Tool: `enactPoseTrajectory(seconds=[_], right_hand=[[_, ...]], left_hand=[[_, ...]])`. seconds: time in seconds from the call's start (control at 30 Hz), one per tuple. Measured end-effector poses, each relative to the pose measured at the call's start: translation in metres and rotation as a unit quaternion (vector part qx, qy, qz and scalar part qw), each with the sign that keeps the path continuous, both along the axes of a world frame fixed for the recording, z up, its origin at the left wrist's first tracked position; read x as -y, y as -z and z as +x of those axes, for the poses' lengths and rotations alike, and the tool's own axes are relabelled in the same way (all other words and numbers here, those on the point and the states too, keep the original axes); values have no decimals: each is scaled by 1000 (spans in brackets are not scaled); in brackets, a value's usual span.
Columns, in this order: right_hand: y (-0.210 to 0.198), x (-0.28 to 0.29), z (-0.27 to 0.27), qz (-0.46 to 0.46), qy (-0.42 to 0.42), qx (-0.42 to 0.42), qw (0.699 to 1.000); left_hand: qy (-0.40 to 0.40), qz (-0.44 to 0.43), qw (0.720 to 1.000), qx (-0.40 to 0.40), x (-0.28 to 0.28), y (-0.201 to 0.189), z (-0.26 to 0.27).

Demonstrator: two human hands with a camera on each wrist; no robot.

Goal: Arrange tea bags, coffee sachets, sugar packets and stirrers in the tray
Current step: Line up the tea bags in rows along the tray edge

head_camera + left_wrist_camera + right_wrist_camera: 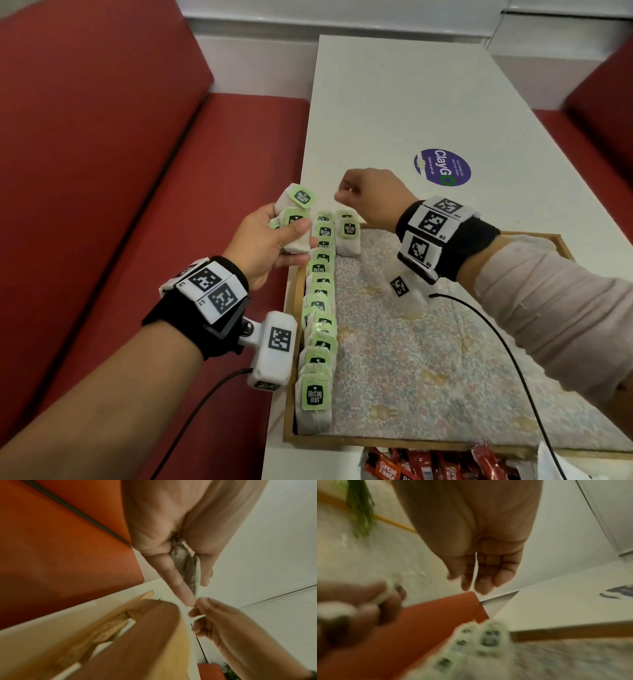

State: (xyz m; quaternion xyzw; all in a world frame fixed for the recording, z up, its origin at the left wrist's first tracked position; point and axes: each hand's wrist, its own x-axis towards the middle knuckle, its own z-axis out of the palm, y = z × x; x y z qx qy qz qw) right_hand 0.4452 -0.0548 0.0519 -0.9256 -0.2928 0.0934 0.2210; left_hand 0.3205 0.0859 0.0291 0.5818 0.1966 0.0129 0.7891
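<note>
Beside the left hand [270,240], clutching spare tea bags [294,219], the right hand [368,197] hung clenched, seemingly empty; next bag should stand snug against the row [320,308].

Canteen or pantry booth, eatery-type seating.

Long white tabletop [428,113] flanked by red upholstered bench seats [113,178] on both sides, booth style. Round purple "ClayGO" sticker [443,167] on the surface, its small print asking users to clean as they go. Plain pale wall behind. Wooden tray [404,442] with floral lining holds rows of McCoy tea bags [317,329]; red Great Taste coffee sachets [442,466] at the near edge.
</note>
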Motion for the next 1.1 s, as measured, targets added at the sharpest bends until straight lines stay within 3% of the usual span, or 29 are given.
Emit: enactPoseTrajectory(seconds=[0.17, 0.47, 0.83, 1.1], right_hand=[[-23, -6, -24, 130, -28, -168, 977], [-28, -2, -22, 281, 25, -221, 933], [-25, 4, -21, 231, 15, -212, 950], [-26, 0, -27, 231, 1, -218, 948]], left_hand=[[20, 16, 1000, 5, 7, -6, -1], [13, 25, 1000, -12, 7, -5, -5], [-26, 99, 995, 14, 10, -9, 0], [0, 51, 999, -12, 12, -14, 5]])
